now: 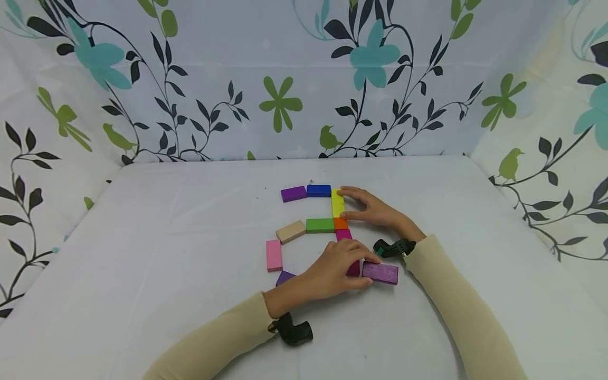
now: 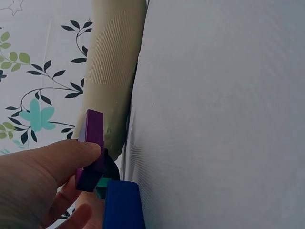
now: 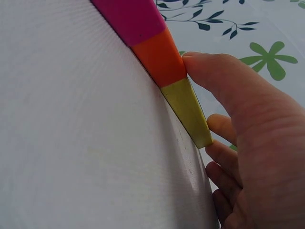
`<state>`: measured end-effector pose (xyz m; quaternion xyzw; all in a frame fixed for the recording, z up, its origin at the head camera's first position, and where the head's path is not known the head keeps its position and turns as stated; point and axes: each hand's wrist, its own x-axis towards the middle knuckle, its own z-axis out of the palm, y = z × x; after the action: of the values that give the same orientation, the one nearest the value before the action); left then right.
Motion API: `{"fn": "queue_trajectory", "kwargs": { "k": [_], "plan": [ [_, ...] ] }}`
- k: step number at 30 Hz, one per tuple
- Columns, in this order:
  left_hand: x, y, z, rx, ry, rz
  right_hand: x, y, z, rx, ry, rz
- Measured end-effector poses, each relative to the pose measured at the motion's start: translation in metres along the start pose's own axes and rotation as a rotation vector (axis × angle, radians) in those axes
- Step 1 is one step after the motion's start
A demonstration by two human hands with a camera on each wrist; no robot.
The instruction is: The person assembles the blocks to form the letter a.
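In the head view my left hand pinches a purple block at the lower right of a block outline. The left wrist view has its thumb lying against this purple block, with a blue block just below. My right hand holds the yellow block at the outline's upper right. Seen from the right wrist, the thumb lies at the orange block, while fingertips meet the far end of the yellow block. A dark magenta block is partly hidden by my left hand.
Blue and violet blocks form the top of the outline. A green block leads to a tan one, then a pink one. Another violet block is partly behind my left wrist. Patterned cloth rises behind the white table.
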<state>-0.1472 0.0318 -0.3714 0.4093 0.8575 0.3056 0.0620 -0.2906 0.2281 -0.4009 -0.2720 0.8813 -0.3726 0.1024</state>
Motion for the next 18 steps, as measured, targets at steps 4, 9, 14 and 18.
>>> {"fn": "queue_trajectory", "kwargs": {
  "k": [4, 9, 14, 18],
  "plan": [
    [0.001, -0.004, 0.001, 0.008, 0.012, 0.014, -0.001, -0.001, -0.001, -0.005, 0.007, -0.005],
    [0.002, -0.008, 0.002, 0.014, 0.032, 0.032, 0.001, 0.0, -0.001, -0.001, 0.001, -0.01],
    [0.003, -0.011, 0.006, 0.004, 0.043, 0.037, 0.001, 0.001, -0.001, -0.001, -0.003, -0.002],
    [0.003, -0.014, 0.01, 0.003, 0.036, 0.024, 0.0, 0.0, 0.0, 0.003, -0.003, 0.0]
  ]
}}
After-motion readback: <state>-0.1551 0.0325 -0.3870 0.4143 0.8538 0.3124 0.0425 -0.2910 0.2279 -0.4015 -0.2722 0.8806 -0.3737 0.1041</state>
